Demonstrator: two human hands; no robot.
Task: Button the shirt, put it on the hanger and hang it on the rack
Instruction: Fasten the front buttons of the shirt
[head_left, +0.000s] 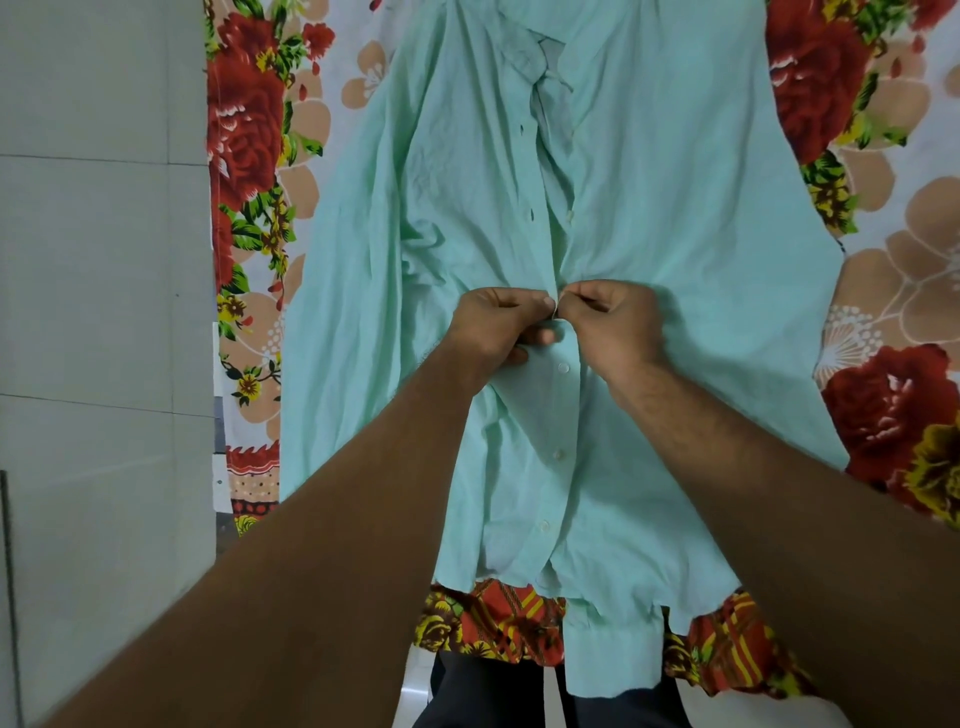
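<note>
A floral bedsheet carries the mint-green shirt, spread flat with its collar farthest away. Buttoning looks about half done. The left hand and right hand pinch the placket edges together mid-front, just above the fastened buttons. The next move likely needs this button pushed through its hole.

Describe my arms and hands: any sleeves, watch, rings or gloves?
No sleeves show: the left forearm and right forearm are bare to the frame's edge, with sparse hair. The left hand and right hand wear no gloves, and no rings or watch can be seen.
</note>
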